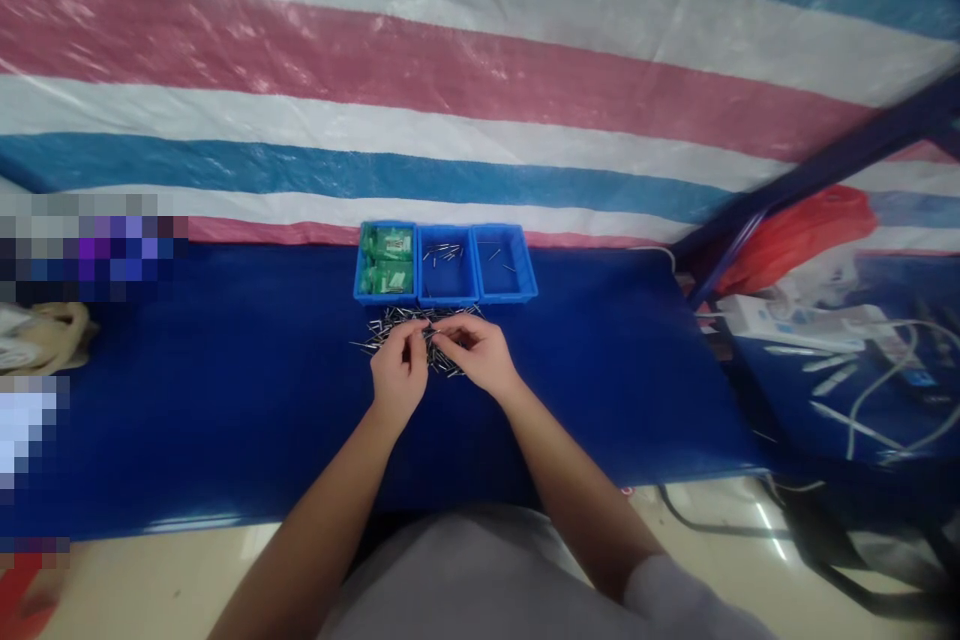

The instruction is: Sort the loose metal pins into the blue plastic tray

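A pile of thin, dark and silvery metal pieces (448,358) lies on the blue tabletop, partly covered by my hands. Above it, my left hand (399,372) is closed in a pinch, its fingertips close to those of my right hand (484,357). My right hand pinches as well. A small dark bit shows where the fingertips meet, too small to name. Just beyond the pile stand three blue bins side by side. The left bin (386,299) holds green packets (388,245). A few thin metal pieces lie in the middle bin (448,300) and the right bin (517,296).
The blue table (225,400) runs up to a striped plastic sheet (450,130). At the right are a red bag (802,235), a white power strip (802,325) and loose cables. A beige bag (60,340) sits at the left edge, near blurred-out patches.
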`<state>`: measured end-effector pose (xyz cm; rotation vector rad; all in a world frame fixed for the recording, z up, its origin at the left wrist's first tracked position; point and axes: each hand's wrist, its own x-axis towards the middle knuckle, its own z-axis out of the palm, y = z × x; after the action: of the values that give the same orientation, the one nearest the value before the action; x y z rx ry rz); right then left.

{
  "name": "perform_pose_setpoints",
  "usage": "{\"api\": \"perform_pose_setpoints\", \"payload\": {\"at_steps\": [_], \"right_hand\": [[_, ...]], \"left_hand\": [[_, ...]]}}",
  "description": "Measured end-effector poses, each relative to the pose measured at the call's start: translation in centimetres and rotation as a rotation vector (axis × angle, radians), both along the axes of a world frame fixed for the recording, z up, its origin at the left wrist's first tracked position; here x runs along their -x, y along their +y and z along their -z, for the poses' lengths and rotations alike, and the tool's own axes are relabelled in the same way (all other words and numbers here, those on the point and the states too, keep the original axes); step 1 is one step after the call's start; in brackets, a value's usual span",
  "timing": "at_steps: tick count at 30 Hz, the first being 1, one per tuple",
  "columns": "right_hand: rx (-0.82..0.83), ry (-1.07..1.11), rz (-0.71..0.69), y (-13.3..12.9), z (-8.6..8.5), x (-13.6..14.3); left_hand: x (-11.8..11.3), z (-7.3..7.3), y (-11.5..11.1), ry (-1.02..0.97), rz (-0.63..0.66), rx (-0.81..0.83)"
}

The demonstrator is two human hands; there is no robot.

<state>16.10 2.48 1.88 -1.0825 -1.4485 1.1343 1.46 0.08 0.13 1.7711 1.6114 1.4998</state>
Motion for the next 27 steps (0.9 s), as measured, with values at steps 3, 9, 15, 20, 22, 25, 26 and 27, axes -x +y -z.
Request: {"api": "perform_pose_setpoints", "payload": {"at_steps": [3,9,15,20,22,25,26,27], "right_hand": [[0.000,-0.009,0.013,0.0,-0.1,0.0],[0.053,0.050,0.070,0.0,0.1,0.1],[0.083,0.058,0.071,0.0,0.1,0.1],[0.082,0.053,0.072,0.1,0.0,0.1],[0.080,0.052,0.070,0.1,0.0,0.1],[0.074,0.065,0.059,0.0,0.1,0.2],[0.071,0.070,0.053,0.0,0.1,0.3],[0.069,0.072,0.048,0.0,0.1,0.3]], "left_hand": [[0.0,0.0,-0.2,-0.067,0.026,0.066],[-0.3,-0.2,-0.2,-0.142,0.048,0.083],[-0.5,-0.4,0.0,-0.157,0.078,0.079],[-0.5,0.3,0.2,-0.196,0.075,0.060],[-0.4,0.5,0.3,-0.175,0.069,0.054],[-0.2,0.7,0.3,-0.121,0.041,0.046],[-0.1,0.7,0.3,-0.108,0.036,0.046],[-0.1,0.7,0.3,-0.098,0.033,0.047]]}}
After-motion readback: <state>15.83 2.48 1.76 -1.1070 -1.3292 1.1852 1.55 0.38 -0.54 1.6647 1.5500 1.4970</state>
